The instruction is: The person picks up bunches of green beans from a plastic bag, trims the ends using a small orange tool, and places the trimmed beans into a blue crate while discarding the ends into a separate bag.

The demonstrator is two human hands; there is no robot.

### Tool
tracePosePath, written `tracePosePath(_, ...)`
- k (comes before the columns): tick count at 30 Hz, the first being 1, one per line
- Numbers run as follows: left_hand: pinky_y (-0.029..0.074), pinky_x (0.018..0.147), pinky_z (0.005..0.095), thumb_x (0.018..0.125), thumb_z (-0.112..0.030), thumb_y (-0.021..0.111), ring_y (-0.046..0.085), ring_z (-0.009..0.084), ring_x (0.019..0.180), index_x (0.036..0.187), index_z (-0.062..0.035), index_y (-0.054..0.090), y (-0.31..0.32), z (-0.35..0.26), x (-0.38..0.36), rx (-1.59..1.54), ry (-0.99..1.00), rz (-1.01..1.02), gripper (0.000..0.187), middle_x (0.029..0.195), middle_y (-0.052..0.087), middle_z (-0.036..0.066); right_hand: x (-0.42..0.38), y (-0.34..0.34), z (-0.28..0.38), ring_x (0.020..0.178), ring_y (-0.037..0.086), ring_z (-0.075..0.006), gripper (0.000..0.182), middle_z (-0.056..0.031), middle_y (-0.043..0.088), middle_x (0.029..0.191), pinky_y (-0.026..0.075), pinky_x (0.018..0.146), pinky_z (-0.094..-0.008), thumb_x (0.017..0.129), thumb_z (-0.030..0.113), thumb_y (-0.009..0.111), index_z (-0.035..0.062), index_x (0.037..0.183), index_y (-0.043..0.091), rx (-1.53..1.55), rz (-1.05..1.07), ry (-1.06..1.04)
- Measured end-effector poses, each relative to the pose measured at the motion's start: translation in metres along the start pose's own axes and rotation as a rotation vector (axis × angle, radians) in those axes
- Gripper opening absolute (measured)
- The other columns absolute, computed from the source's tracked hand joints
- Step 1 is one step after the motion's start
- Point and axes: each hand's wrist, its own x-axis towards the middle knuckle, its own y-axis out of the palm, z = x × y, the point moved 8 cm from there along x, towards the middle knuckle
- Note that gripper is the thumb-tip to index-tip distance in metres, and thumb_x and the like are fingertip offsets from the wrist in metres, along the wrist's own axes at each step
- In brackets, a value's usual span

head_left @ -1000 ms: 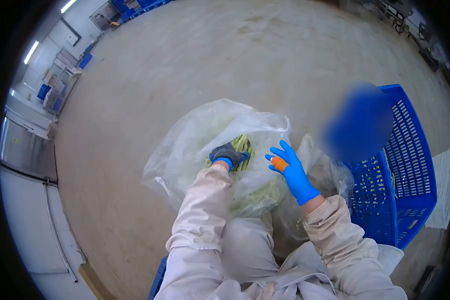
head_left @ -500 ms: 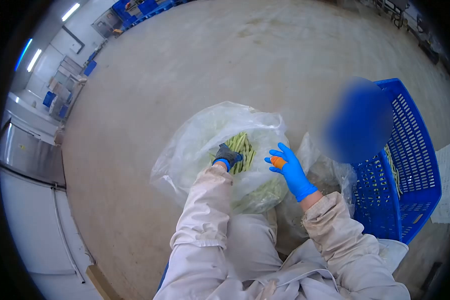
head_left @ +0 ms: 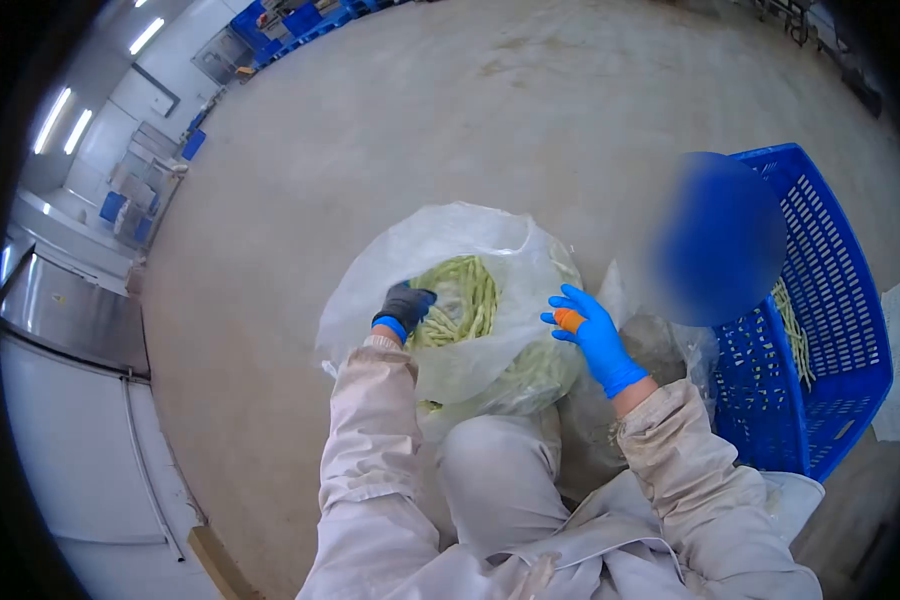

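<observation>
At the left side of the bag opening is my left hand (head_left: 406,306), in a dark grey glove over a blue one. Its fingers look curled together beside the beans; what they hold, if anything, is hidden. Long green beans (head_left: 480,300) lie curved inside the clear plastic bag (head_left: 370,260), in front of my knees. Over the bag's right edge, my right hand (head_left: 598,345) wears a blue glove with an orange cover on one finger. Its fingers are spread and hold nothing.
Blue perforated crates (head_left: 840,300) stand at the right, with some beans (head_left: 795,335) in them. Another clear bag (head_left: 650,350) lies between crates and bean bag. A blurred blue round shape (head_left: 725,240) covers part of the crates. Metal doors (head_left: 75,310) line the left wall.
My left hand has moved left from on top of the beans to the bag's left side. More of the beans shows in a ring. My right hand stays spread.
</observation>
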Motion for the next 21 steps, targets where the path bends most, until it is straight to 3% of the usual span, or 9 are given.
tracePosePath(1, 0.046, 0.049, 0.0339, 0.072, -0.009, 0.067, 0.055, 0.0193, 0.053, 0.088, -0.0013, 0.06, -0.006, -0.009, -0.008, -0.294, 0.09, 0.023, 0.018, 0.07, 0.059, 0.009, -0.001, 0.001, 0.003, 0.106, 0.058, -0.0254, 0.054, -0.0118, 0.049, 0.125, 0.048, 0.082, -0.0343, 0.088, 0.012, 0.055, 0.0071, 0.137, 0.034, 0.009, 0.004, -0.011)
tracePosePath(4, 0.048, 0.05, 0.0346, 0.072, -0.009, 0.066, 0.057, 0.0208, 0.056, 0.087, -0.0007, 0.06, -0.007, -0.023, -0.039, -0.265, -0.069, 0.23, 0.018, 0.069, 0.058, 0.008, -0.016, 0.001, 0.015, 0.106, 0.058, -0.0254, 0.051, -0.0128, 0.05, 0.125, 0.048, 0.082, -0.0327, 0.087, 0.013, 0.056, 0.0036, 0.134, 0.038, 0.02, -0.017, -0.023)
tracePosePath(6, 0.049, 0.053, 0.0344, 0.072, -0.01, 0.067, 0.058, 0.0222, 0.058, 0.087, -0.0029, 0.06, -0.033, -0.043, -0.047, -0.497, 0.003, 0.171, 0.018, 0.073, 0.058, 0.009, -0.022, 0.002, 0.022, 0.105, 0.059, -0.025, 0.05, -0.0119, 0.052, 0.123, 0.048, 0.082, -0.0329, 0.087, 0.013, 0.056, 0.0038, 0.133, 0.039, 0.021, -0.023, -0.026)
tracePosePath(8, 0.051, 0.057, 0.0351, 0.073, -0.013, 0.068, 0.059, 0.0222, 0.062, 0.088, -0.0042, 0.06, -0.046, -0.056, -0.053, -0.162, 0.053, 0.203, 0.019, 0.076, 0.06, 0.009, -0.031, 0.004, 0.028, 0.105, 0.059, -0.0247, 0.048, -0.0116, 0.053, 0.122, 0.048, 0.082, -0.0329, 0.088, 0.013, 0.056, 0.0038, 0.132, 0.04, 0.017, -0.017, -0.043)
tracePosePath(9, 0.051, 0.057, 0.0351, 0.073, -0.013, 0.068, 0.059, 0.0222, 0.062, 0.088, -0.0042, 0.06, -0.049, -0.061, -0.059, -0.163, 0.057, 0.195, 0.019, 0.076, 0.06, 0.009, -0.037, 0.004, 0.031, 0.105, 0.059, -0.0245, 0.046, -0.0114, 0.054, 0.121, 0.048, 0.082, -0.033, 0.088, 0.014, 0.056, 0.0037, 0.131, 0.042, 0.007, -0.013, -0.047)
tracePosePath(11, 0.052, 0.062, 0.0362, 0.074, -0.016, 0.068, 0.06, 0.0221, 0.067, 0.09, -0.0053, 0.06, -0.058, -0.08, -0.07, -0.559, 0.034, 0.211, 0.02, 0.078, 0.061, 0.008, -0.049, 0.006, 0.044, 0.105, 0.059, -0.0244, 0.045, -0.0113, 0.054, 0.121, 0.048, 0.082, -0.0332, 0.088, 0.014, 0.055, 0.0037, 0.13, 0.042, 0.006, -0.008, -0.077)
tracePosePath(15, 0.052, 0.066, 0.036, 0.076, -0.018, 0.067, 0.06, 0.0221, 0.069, 0.091, -0.0054, 0.06, -0.059, -0.107, -0.096, -0.732, 0.085, 0.268, 0.021, 0.08, 0.062, 0.009, -0.078, 0.002, 0.061, 0.104, 0.059, -0.0236, 0.042, -0.0112, 0.055, 0.121, 0.047, 0.082, -0.0333, 0.089, 0.016, 0.054, 0.0038, 0.128, 0.044, 0.034, -0.027, -0.116)
tracePosePath(18, 0.052, 0.065, 0.035, 0.076, -0.018, 0.067, 0.061, 0.0219, 0.069, 0.09, -0.0042, 0.06, -0.039, -0.099, -0.13, -0.498, 0.027, 0.415, 0.021, 0.08, 0.062, 0.009, -0.097, -0.01, 0.074, 0.1, 0.061, -0.0219, 0.041, -0.0102, 0.057, 0.116, 0.048, 0.079, -0.0319, 0.087, 0.014, 0.056, 0.0029, 0.125, 0.047, 0.034, -0.038, -0.149)
tracePosePath(21, 0.051, 0.06, 0.0332, 0.076, -0.016, 0.067, 0.06, 0.0201, 0.065, 0.09, -0.002, 0.06, -0.051, -0.103, -0.173, -0.331, 0.026, 0.249, 0.021, 0.077, 0.061, 0.008, -0.114, -0.023, 0.084, 0.099, 0.062, -0.0217, 0.038, -0.0098, 0.058, 0.114, 0.048, 0.08, -0.0317, 0.087, 0.015, 0.056, 0.0023, 0.123, 0.049, 0.027, -0.065, -0.17)
